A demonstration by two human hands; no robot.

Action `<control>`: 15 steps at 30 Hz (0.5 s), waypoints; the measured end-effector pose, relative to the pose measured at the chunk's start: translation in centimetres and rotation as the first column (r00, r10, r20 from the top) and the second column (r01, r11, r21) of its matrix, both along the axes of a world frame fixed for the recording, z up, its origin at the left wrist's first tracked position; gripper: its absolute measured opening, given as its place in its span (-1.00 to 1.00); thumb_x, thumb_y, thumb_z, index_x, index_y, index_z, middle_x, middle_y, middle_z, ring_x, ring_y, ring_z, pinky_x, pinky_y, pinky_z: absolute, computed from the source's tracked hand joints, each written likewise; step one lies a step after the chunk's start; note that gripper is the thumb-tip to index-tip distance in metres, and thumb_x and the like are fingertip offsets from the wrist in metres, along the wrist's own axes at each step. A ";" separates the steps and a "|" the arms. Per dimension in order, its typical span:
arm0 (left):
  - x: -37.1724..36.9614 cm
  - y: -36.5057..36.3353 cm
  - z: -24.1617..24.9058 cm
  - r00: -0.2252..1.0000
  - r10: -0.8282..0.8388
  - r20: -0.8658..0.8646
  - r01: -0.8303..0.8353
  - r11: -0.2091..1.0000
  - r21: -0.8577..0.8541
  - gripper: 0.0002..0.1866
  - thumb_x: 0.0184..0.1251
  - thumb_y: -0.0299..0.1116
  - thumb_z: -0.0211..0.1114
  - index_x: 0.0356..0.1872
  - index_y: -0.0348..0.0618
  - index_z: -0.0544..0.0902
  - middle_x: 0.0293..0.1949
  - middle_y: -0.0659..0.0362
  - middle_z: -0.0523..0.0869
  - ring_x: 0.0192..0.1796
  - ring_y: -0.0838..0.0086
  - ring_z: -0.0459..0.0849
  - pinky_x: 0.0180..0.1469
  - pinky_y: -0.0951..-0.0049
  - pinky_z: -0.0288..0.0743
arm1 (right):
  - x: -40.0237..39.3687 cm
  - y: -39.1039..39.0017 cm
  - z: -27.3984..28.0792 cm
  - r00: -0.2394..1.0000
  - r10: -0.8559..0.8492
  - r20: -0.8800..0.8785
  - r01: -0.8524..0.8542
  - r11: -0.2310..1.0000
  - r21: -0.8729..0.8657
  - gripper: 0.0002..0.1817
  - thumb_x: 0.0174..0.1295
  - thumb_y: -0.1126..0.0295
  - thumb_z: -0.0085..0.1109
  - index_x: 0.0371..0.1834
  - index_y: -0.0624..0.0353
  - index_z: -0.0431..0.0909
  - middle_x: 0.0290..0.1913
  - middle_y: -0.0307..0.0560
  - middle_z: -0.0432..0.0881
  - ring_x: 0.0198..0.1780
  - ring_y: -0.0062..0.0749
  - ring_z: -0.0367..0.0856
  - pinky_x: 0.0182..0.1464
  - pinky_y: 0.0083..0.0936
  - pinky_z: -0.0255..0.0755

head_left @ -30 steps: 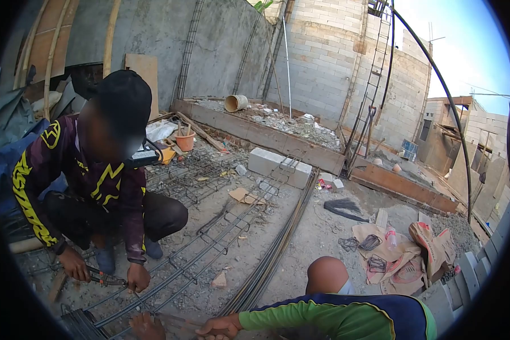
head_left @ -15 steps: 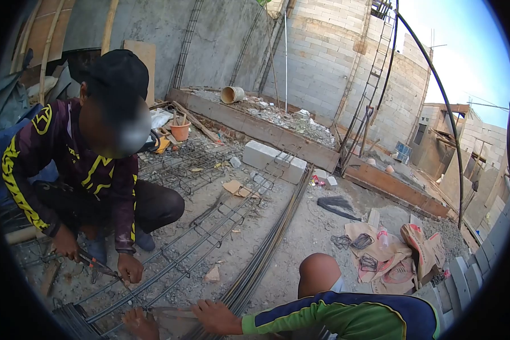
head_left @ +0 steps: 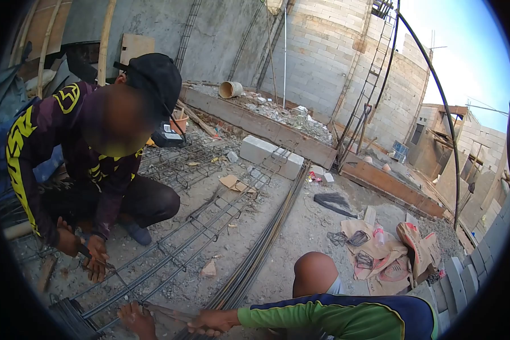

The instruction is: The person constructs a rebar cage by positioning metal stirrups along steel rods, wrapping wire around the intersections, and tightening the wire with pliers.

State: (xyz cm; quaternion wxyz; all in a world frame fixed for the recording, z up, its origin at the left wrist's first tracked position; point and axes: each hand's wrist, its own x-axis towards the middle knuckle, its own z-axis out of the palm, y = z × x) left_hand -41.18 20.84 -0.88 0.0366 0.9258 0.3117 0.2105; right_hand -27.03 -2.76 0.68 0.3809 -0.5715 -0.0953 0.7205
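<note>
At the bottom of the head view, my right hand (head_left: 209, 322), at the end of a green and navy sleeve, is closed on the handles of long rusty pincers (head_left: 167, 312). Their far end reaches the lower edge of a rebar cage (head_left: 175, 258), close to my left hand (head_left: 137, 318). That hand is at the cage with its fingers curled; what they grip is hidden. Across the cage squats another person in a dark cap. One hand of that person (head_left: 69, 241) holds a dark-handled tool, while the other (head_left: 96, 258) is open beside the bars.
Long loose bars (head_left: 266, 243) lie right of the cage. A stack of stirrups (head_left: 71, 318) sits at lower left. Torn paper sacks (head_left: 368, 249), tie wire (head_left: 334, 204) and a white block (head_left: 272, 157) lie on the gravelly ground. A bent knee (head_left: 317, 273) shows at lower right.
My right hand has closed more tightly round the pincers' handles. The other person's hands have drawn back from the cage, one now open, and that person's head has turned.
</note>
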 end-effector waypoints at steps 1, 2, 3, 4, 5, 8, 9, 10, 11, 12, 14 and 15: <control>0.1 -0.1 0.3 0.999 0.014 -0.043 -0.017 0.998 -0.068 -0.57 0.28 -0.04 0.45 0.01 -0.13 0.81 0.03 0.03 0.81 0.10 0.09 0.73 0.26 -0.02 0.50 | -0.4 0.1 0.7 0.993 -0.047 -0.110 0.047 0.999 -0.009 -0.63 0.40 0.13 0.28 -0.02 0.25 0.59 -0.42 -0.07 0.66 -0.52 -0.21 0.61 -0.42 -0.33 0.50; 0.2 -0.2 0.5 0.996 0.024 -0.085 -0.036 0.990 -0.133 -0.55 0.27 -0.04 0.45 0.03 -0.14 0.81 0.07 0.02 0.80 0.14 0.07 0.71 0.32 -0.03 0.47 | -0.8 0.4 1.2 0.971 -0.095 -0.218 0.093 0.995 -0.020 -0.65 0.38 0.11 0.31 -0.07 0.20 0.62 -0.43 -0.10 0.66 -0.50 -0.27 0.60 -0.41 -0.36 0.50; 0.3 -0.2 0.8 0.996 0.028 -0.083 -0.038 0.991 -0.128 -0.55 0.27 -0.04 0.45 0.03 -0.14 0.81 0.07 0.02 0.80 0.14 0.07 0.71 0.32 -0.03 0.47 | -1.3 0.6 1.8 0.936 -0.141 -0.323 0.137 0.990 -0.036 -0.67 0.36 0.10 0.35 -0.12 0.16 0.66 -0.43 -0.14 0.66 -0.49 -0.33 0.58 -0.40 -0.40 0.50; 0.3 -0.3 1.0 0.994 0.031 -0.110 -0.049 0.985 -0.166 -0.55 0.27 -0.05 0.45 0.04 -0.14 0.80 0.11 0.01 0.79 0.19 0.06 0.69 0.35 -0.04 0.44 | -1.7 0.8 2.4 0.886 -0.186 -0.425 0.177 0.982 -0.060 -0.69 0.33 0.08 0.39 -0.17 0.12 0.69 -0.44 -0.17 0.66 -0.48 -0.40 0.57 -0.39 -0.44 0.49; 0.3 -0.3 1.1 0.990 0.031 -0.137 -0.059 0.977 -0.205 -0.55 0.27 -0.06 0.45 0.04 -0.15 0.80 0.15 0.01 0.77 0.23 0.06 0.67 0.39 -0.05 0.41 | -2.2 0.9 3.0 0.823 -0.230 -0.520 0.216 0.972 -0.089 -0.70 0.31 0.07 0.43 -0.22 0.08 0.73 -0.45 -0.20 0.66 -0.47 -0.46 0.56 -0.38 -0.47 0.49; 0.0 -0.3 0.7 1.000 0.015 -0.025 -0.019 0.985 -0.174 -0.57 0.26 -0.09 0.44 0.03 -0.14 0.81 0.15 0.02 0.77 0.21 0.06 0.68 0.37 -0.07 0.42 | -2.8 0.8 7.1 0.998 0.018 -0.055 -0.016 0.999 0.045 -0.66 0.26 0.01 0.46 -0.28 0.06 0.69 -0.45 -0.21 0.66 -0.50 -0.46 0.54 -0.43 -0.48 0.46; 0.1 -0.3 0.3 1.000 0.011 -0.021 -0.014 0.985 -0.172 -0.57 0.26 -0.09 0.44 0.03 -0.14 0.81 0.15 0.02 0.77 0.21 0.06 0.68 0.37 -0.07 0.42 | -2.5 0.9 6.5 0.999 0.014 -0.052 -0.012 0.999 0.047 -0.66 0.26 0.01 0.46 -0.28 0.06 0.69 -0.45 -0.21 0.66 -0.50 -0.46 0.54 -0.43 -0.48 0.46; 0.0 -0.3 -0.1 0.999 0.011 -0.034 -0.016 0.986 -0.167 -0.58 0.24 -0.10 0.44 0.03 -0.13 0.81 0.13 0.01 0.78 0.18 0.05 0.69 0.36 -0.07 0.43 | -2.4 1.1 5.8 0.983 0.135 0.125 -0.135 0.991 -0.008 -0.63 0.23 0.01 0.48 -0.25 0.08 0.68 -0.41 -0.18 0.68 -0.46 -0.44 0.58 -0.41 -0.48 0.47; 0.0 -0.3 -0.2 0.999 0.011 -0.048 -0.019 0.987 -0.161 -0.59 0.23 -0.12 0.44 0.02 -0.13 0.81 0.10 0.01 0.79 0.15 0.05 0.70 0.34 -0.06 0.44 | -2.2 1.2 5.3 0.922 0.259 0.289 -0.245 0.966 -0.084 -0.61 0.20 0.01 0.49 -0.21 0.10 0.67 -0.38 -0.15 0.70 -0.43 -0.42 0.61 -0.39 -0.47 0.49; 0.1 -0.3 0.2 0.999 0.009 -0.046 -0.016 0.987 -0.158 -0.59 0.23 -0.12 0.44 0.02 -0.13 0.81 0.10 0.01 0.79 0.15 0.05 0.70 0.34 -0.06 0.44 | -2.5 0.8 6.1 0.922 0.255 0.291 -0.242 0.967 -0.081 -0.61 0.20 0.01 0.49 -0.21 0.10 0.67 -0.38 -0.15 0.70 -0.43 -0.42 0.61 -0.39 -0.47 0.49; 0.1 -0.5 1.0 1.000 0.009 -0.021 -0.011 0.994 -0.111 -0.62 0.20 -0.14 0.46 -0.04 -0.12 0.83 0.04 -0.01 0.80 0.10 0.06 0.71 0.31 -0.05 0.46 | -3.7 -0.2 8.5 0.681 0.041 0.732 -0.118 0.991 0.055 -0.56 0.19 0.10 0.45 -0.05 0.21 0.63 -0.15 0.05 0.73 -0.20 -0.17 0.69 -0.21 -0.24 0.55; 0.1 -0.5 0.9 1.000 0.008 -0.022 -0.011 0.994 -0.111 -0.62 0.20 -0.14 0.46 -0.04 -0.12 0.83 0.04 -0.01 0.80 0.10 0.06 0.71 0.31 -0.05 0.46 | -4.0 0.0 7.4 0.681 0.040 0.731 -0.118 0.991 0.055 -0.56 0.19 0.10 0.45 -0.05 0.21 0.63 -0.15 0.05 0.73 -0.20 -0.17 0.69 -0.21 -0.24 0.55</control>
